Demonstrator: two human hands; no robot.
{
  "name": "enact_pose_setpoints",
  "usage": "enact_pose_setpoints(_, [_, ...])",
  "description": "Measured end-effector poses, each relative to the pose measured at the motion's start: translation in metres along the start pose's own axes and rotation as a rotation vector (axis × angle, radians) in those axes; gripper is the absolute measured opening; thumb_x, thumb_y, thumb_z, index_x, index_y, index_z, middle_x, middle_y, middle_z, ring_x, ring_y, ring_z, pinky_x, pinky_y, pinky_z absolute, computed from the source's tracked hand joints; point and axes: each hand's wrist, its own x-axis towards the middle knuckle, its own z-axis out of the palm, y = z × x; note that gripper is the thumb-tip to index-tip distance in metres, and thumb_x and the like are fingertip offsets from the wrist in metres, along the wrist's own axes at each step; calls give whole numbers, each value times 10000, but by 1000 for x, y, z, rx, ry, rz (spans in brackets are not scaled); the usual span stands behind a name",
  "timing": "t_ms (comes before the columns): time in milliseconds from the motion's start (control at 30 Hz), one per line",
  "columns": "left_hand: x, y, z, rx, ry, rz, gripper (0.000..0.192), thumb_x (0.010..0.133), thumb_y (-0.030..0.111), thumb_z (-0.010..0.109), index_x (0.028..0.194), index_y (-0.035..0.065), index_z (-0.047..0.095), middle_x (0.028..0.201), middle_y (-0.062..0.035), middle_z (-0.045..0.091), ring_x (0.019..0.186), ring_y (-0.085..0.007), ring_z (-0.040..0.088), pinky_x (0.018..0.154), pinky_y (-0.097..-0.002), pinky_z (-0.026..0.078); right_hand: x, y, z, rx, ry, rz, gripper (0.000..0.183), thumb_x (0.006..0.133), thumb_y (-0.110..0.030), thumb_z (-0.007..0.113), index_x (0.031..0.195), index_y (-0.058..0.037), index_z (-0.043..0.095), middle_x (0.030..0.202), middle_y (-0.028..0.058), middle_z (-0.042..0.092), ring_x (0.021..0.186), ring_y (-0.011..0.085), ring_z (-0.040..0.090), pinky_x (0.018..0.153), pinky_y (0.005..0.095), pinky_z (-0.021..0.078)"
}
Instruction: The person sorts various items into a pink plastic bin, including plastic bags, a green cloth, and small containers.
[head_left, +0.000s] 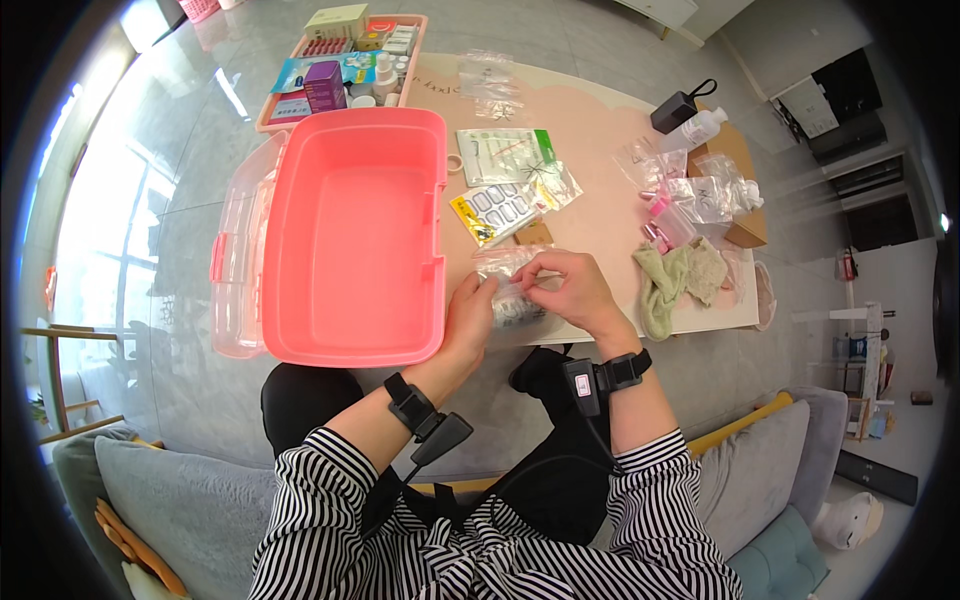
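A clear zip-lock plastic bag (516, 311) with small silvery-grey contents hangs at the table's near edge. My left hand (471, 319) grips its left side between thumb and fingers. My right hand (571, 289) pinches the bag's upper part near the seal. What exactly lies inside is too blurred to tell. Just left of my left hand stands a deep pink plastic box (360, 225) with its transparent lid (240, 262) swung back; nothing is in it. Beyond my hands lie a yellow-and-white blister packet (495, 214), a green-and-white packet (504, 156) and a small brown piece (533, 234).
A pink tray (418, 64) of medicine boxes and bottles sits behind the box. Flat zip bags (487, 75) lie at the table's far side. To the right are a white bottle (694, 130), a black speaker-like device (673, 112), a cardboard box (750, 229) and a green cloth (663, 285).
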Motion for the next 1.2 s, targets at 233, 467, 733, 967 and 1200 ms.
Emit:
enact_pose_setpoints(233, [1, 0, -4, 85, 79, 103, 236, 1003, 173, 438, 1108, 8, 570, 1047, -68, 610, 961, -123, 562, 829, -279, 440, -12, -8, -32, 506, -248, 319, 106, 828, -59, 714, 926, -22, 696, 793, 1, 686, 727, 83, 628, 683, 238, 505])
enact_pose_setpoints(467, [3, -7, 0, 260, -59, 173, 244, 1001, 141, 457, 1157, -5, 576, 1080, -63, 622, 991, -108, 553, 870, -267, 436, -10, 13, -20, 422, 48, 337, 155, 810, -61, 740, 951, -17, 692, 899, 29, 690, 769, 94, 635, 705, 230, 499])
enact_pose_setpoints(733, [2, -6, 0, 272, -95, 213, 264, 1003, 142, 458, 1196, -1, 567, 1083, -48, 624, 987, -97, 552, 868, -258, 431, -5, 38, -16, 14, 298, 41, 161, 772, -115, 784, 863, -11, 701, 953, 62, 700, 819, 114, 635, 764, 254, 501])
enact_pose_setpoints(967, [5, -4, -5, 247, -51, 224, 275, 1010, 164, 448, 1196, 0, 568, 1115, -58, 619, 1008, -106, 551, 890, -268, 429, -10, 33, -25, 358, 208, 394, 132, 778, -72, 774, 849, -4, 686, 840, 28, 683, 758, 85, 615, 727, 231, 497])
enact_pose_setpoints(1200, [6, -3, -5, 215, -10, 152, 313, 1022, 211, 428, 1212, 1, 563, 1136, -63, 616, 1029, -117, 552, 901, -274, 429, -10, 29, -29, 429, 253, 348, 126, 781, -47, 766, 860, -7, 676, 804, 13, 670, 724, 65, 594, 685, 207, 477])
